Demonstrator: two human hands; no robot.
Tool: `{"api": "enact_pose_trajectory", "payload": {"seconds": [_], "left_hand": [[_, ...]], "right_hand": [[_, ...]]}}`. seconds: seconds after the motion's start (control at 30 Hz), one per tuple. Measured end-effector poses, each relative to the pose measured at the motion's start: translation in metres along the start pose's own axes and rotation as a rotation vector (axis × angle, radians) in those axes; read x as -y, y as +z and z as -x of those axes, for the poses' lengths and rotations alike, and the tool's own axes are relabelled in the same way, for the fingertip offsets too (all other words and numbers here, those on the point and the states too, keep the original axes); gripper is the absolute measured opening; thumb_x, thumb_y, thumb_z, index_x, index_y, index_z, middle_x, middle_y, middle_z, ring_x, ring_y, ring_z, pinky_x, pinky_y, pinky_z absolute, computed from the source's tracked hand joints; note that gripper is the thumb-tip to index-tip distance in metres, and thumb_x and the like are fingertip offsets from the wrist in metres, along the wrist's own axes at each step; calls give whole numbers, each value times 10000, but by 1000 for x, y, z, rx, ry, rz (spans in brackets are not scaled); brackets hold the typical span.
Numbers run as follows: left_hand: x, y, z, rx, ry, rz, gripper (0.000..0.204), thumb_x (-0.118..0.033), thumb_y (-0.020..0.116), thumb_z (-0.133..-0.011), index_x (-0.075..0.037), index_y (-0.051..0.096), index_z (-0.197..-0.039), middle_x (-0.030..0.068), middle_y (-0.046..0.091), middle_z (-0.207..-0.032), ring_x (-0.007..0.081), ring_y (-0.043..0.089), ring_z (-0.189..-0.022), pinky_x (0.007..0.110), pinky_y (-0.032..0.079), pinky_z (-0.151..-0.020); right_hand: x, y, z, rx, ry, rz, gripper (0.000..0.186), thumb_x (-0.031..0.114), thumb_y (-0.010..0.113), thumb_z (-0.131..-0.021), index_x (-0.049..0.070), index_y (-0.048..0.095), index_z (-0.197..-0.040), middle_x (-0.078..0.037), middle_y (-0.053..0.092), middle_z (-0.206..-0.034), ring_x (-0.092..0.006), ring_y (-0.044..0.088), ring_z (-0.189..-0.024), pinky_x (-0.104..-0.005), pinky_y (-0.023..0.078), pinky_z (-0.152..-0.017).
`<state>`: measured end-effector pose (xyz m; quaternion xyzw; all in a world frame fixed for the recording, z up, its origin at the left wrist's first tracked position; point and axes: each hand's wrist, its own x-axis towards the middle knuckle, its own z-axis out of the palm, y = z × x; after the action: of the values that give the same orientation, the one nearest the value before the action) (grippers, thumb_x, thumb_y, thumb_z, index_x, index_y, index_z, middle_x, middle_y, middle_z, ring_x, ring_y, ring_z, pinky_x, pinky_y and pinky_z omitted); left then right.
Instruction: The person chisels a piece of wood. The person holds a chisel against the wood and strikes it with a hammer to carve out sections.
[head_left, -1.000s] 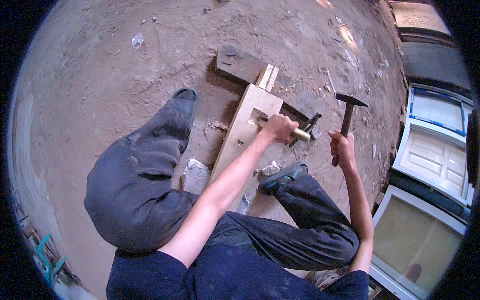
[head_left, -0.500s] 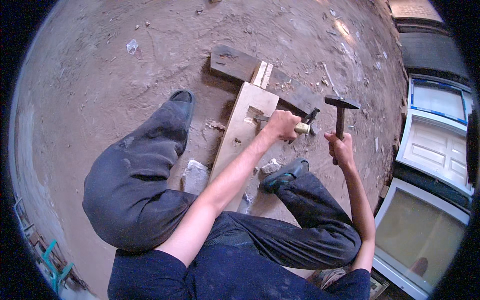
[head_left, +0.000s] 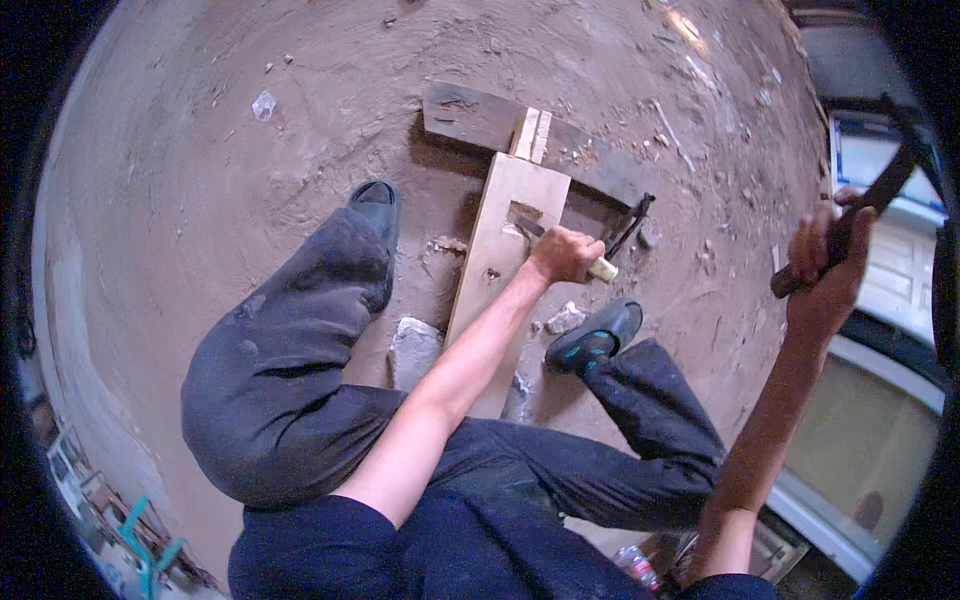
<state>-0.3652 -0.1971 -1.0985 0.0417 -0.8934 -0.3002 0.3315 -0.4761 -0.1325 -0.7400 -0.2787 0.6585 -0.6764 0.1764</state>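
Observation:
My left hand is closed round a chisel with a pale handle. The chisel's blade slants into a rectangular recess cut in a light wooden board. Raised high at the right, my right hand grips the dark handle of a hammer; its head is dim against the background. A small dark knot or hole marks the board below the recess. The board's far end lies by a dark, weathered plank, and my legs are on both sides of it.
A dark metal clamp-like tool leans by the plank. A whitish block sits left of the board, a rough stone right of it. White-framed panels stand along the right. Wood chips litter the dirt floor.
My right hand has swung the hammer up and to the right, away from the chisel. The left hand stays on the chisel at the recess, and the view has shifted slightly.

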Motion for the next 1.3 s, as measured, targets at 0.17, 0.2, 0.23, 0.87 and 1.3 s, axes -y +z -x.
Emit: {"api": "enact_pose_trajectory", "payload": {"seconds": [0.17, 0.2, 0.23, 0.87, 1.3], "left_hand": [[-2, -1, -13, 13, -33, 7, 144, -238, 660, -708, -147, 555, -672, 30, 618, -602, 207, 641, -542, 362, 491, -466], [0, -3, -16, 11, -20, 12, 144, -238, 660, -708, -147, 555, -672, 30, 618, -602, 207, 641, -542, 362, 491, -466], [2, -3, -17, 35, -14, 15, 145, -238, 660, -714, -148, 554, -671, 31, 613, -594, 208, 639, -536, 365, 487, -462], [6, -2, -3, 98, 90, 11, 191, -226, 690, -608, -157, 522, -667, 17, 556, -594, 180, 612, -535, 338, 485, -460], [6, 1, -5, 29, 93, -27, 181, -210, 661, -608, -140, 498, -642, 18, 537, -582, 176, 601, -540, 324, 481, -455]], "right_hand": [[2, 14, 76, -239, -47, -76, 270, 342, 470, -970, 72, 482, -957, 18, 342, -577, -66, 275, -384, -216, 247, -325], [-8, 20, 90, -293, -19, -49, 242, 313, 468, -964, 75, 480, -918, 14, 350, -564, -69, 290, -371, -222, 248, -311], [-24, 24, 100, -397, 106, 7, 226, 292, 460, -959, 82, 473, -877, 15, 347, -538, -74, 302, -356, -232, 252, -301], [-209, -10, 169, -487, 658, -59, 302, 293, 556, -950, 80, 434, -774, -31, 450, -599, -122, 416, -407, -274, 378, -390], [-184, -5, 166, -386, 715, -588, 234, 296, 493, -983, 100, 462, -859, 34, 348, -647, -81, 348, -486, -225, 338, -469]]}}
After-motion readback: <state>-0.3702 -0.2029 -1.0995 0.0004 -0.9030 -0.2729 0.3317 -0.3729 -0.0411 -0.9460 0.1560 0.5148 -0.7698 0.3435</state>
